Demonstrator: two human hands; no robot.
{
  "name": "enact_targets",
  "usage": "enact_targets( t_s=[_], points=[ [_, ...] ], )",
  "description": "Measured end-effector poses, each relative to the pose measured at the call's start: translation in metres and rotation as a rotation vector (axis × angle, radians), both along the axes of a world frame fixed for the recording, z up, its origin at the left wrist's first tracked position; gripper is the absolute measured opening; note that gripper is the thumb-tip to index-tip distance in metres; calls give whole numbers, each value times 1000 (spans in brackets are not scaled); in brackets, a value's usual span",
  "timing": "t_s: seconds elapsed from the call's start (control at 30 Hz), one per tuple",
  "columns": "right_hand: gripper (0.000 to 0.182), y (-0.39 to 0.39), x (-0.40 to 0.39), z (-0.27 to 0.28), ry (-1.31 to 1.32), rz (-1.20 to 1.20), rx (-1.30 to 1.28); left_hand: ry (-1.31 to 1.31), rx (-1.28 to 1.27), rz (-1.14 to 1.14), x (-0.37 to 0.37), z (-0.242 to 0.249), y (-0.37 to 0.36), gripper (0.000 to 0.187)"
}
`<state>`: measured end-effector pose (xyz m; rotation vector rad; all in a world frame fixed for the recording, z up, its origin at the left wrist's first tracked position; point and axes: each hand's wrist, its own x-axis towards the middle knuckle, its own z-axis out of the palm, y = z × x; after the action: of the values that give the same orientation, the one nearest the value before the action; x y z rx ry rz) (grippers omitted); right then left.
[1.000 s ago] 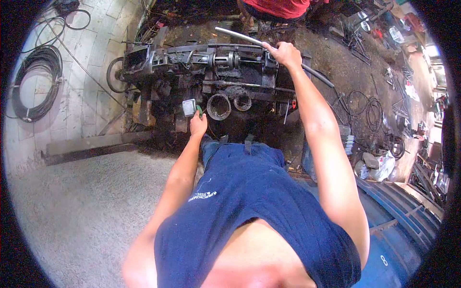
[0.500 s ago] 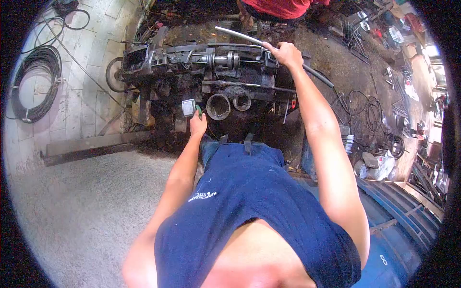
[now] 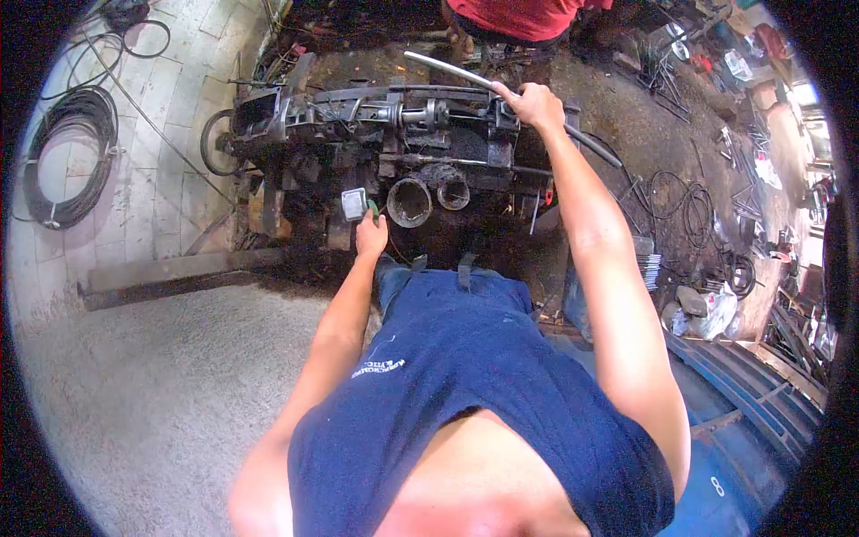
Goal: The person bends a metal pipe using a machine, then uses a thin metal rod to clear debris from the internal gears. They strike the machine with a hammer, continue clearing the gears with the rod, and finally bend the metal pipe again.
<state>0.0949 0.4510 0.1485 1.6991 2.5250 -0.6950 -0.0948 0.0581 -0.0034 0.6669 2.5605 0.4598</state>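
My right hand [image 3: 539, 106] is wrapped round a long grey rod [image 3: 447, 68] that slants over the right end of a dark, greasy machine [image 3: 313, 121]. The rod's lower end shows beyond my wrist. At the machine's near side, my left hand [image 3: 370, 234] is closed on a green lever [image 3: 372, 209] beside a small pale box [image 3: 354, 204]. Two round metal cups [image 3: 410, 202] stand just right of that hand. A shiny spindle [image 3: 420, 116] crosses the machine's middle.
A person in a red shirt [image 3: 528, 16] is beyond the machine. A coil of cable [image 3: 72, 157] lies at the left. Loose cables [image 3: 684, 210] and a plastic bag [image 3: 716, 313] are on the right, above blue metal panels [image 3: 716, 456].
The view has shifted slightly, so the machine appears a little lower. Both hands keep their holds, with no clear movement of the rod.
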Motion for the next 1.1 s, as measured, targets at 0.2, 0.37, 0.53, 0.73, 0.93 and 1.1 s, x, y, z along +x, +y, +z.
enact_targets(
  t_s=[0.2,0.37,0.53,0.73,0.93,1.1],
  points=[
    [95,2,1,-3,10,22,19,-23,20,-12,-1,4,-1,50],
    [91,-2,-4,2,5,21,9,-19,46,-9,-4,-7,-3,49],
    [90,-7,-4,6,10,1,2,-9,44,-2,-5,-11,-4,48],
    [90,-2,3,0,16,-5,15,7,42,-1,-6,-10,-2,49],
    [92,1,-1,-5,13,4,24,22,84,-24,-8,-18,-7,49],
    [90,-4,-4,2,0,16,31,22,53,-10,-3,-6,-2,48]
  ],
)
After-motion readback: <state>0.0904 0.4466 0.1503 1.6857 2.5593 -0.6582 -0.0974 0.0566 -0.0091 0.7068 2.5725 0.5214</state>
